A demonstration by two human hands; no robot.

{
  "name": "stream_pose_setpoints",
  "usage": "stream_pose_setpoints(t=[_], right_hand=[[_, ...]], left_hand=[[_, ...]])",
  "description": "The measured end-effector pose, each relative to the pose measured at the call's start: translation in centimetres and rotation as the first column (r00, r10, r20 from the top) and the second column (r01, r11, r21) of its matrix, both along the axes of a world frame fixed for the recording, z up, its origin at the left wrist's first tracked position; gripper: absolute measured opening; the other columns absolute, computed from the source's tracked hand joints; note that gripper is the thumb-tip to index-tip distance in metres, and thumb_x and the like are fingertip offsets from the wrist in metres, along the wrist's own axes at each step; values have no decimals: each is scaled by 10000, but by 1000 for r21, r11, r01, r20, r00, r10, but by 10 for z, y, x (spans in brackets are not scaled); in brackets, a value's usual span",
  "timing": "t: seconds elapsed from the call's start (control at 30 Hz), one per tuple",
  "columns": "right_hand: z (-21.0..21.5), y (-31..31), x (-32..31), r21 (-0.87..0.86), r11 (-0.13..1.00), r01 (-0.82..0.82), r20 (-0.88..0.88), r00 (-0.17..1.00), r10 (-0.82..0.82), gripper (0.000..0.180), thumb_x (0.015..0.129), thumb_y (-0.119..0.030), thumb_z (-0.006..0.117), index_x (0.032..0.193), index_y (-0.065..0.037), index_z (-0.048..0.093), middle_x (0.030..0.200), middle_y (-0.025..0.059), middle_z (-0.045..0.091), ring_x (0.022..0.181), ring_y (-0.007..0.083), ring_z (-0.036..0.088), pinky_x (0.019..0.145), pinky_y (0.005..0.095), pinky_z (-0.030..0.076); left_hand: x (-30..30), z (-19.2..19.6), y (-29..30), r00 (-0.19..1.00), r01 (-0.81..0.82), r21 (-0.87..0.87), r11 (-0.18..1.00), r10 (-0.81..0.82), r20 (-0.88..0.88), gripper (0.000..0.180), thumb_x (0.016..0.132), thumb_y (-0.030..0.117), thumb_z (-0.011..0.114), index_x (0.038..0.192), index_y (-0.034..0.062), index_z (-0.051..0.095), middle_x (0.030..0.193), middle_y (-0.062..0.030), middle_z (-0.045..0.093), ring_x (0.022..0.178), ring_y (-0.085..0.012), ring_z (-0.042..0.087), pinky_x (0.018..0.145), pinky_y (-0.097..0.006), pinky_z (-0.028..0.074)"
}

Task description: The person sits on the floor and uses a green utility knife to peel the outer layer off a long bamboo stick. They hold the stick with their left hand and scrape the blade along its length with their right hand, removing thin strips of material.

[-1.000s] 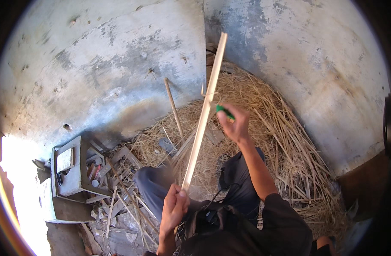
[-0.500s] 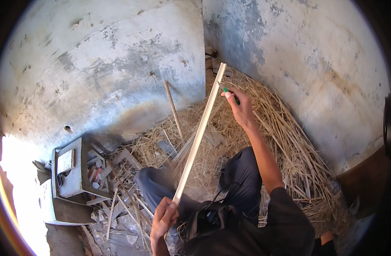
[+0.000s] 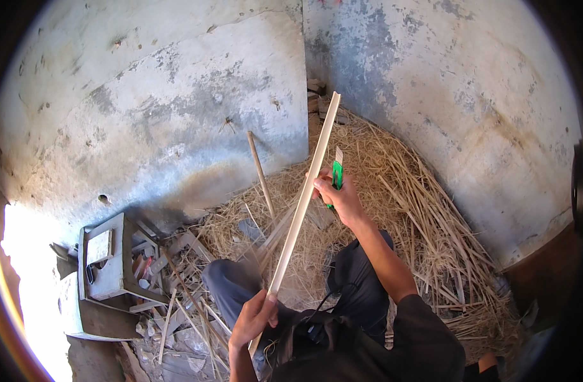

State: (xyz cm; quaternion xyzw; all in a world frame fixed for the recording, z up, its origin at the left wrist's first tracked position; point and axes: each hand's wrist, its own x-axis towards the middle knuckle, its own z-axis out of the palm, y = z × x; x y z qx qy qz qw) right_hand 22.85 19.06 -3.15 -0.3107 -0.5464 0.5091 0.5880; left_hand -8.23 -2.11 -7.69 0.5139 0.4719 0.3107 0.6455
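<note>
A long, pale wooden strip (image 3: 301,204), with what looks like a groove along it, slants from my lap up toward the wall corner. My left hand (image 3: 253,318) is closed round its lower part, and a short end sticks out below the fist. My right hand (image 3: 342,198) grips a green utility knife (image 3: 337,174), its blade out and pointing up. The thumb and fingers of that hand also meet the strip about halfway up, with some fingertips hidden behind it. The knife stands just to the right of the strip.
Dry straw and thin split sticks (image 3: 425,210) are heaped ahead and to the right. A stick (image 3: 261,172) leans near the wall (image 3: 196,95). A worn wooden box-like frame (image 3: 116,261) stands at left among scraps. My knees (image 3: 231,280) are bent below the strip.
My right hand has come down the strip from near its far end to about its middle, and the knife now points upward. My left hand has shifted slightly, with more strip showing below it.
</note>
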Motion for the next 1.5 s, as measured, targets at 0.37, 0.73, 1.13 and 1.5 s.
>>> stream_pose_setpoints(t=[0.37,0.73,1.13,1.5], right_hand=[[-1,-14,-13,-13,1000,5,126,992,-3,254,1049,-247,747,1152,-16,722,786,9,659,725,50,613,645,270,459],[-1,-29,-5,497,859,122,376,862,-340,348,1004,-347,760,1191,-54,741,892,73,749,806,181,755,687,318,564],[5,-37,-13,763,646,25,473,658,-585,290,953,-407,798,1116,-167,798,867,-12,775,668,181,740,556,331,554],[10,-37,-14,797,602,43,446,630,-636,301,950,-441,794,1076,-168,807,814,-20,769,635,171,730,536,323,546]], left_hand=[[71,53,65,903,-31,584,811,273,-332,505,1044,219,736,1440,-6,518,989,-142,740,863,-275,727,790,-405,573],[86,59,76,889,-233,537,811,401,-220,268,1079,186,677,1270,-3,673,704,-153,648,618,-234,634,634,-397,503],[92,76,77,877,-288,561,776,450,-171,230,1072,158,685,1226,-11,711,705,-87,634,637,-119,571,624,-338,480],[88,80,69,891,-298,558,774,436,-129,193,1089,126,642,1198,-6,731,750,-74,650,654,-100,562,628,-332,477]])
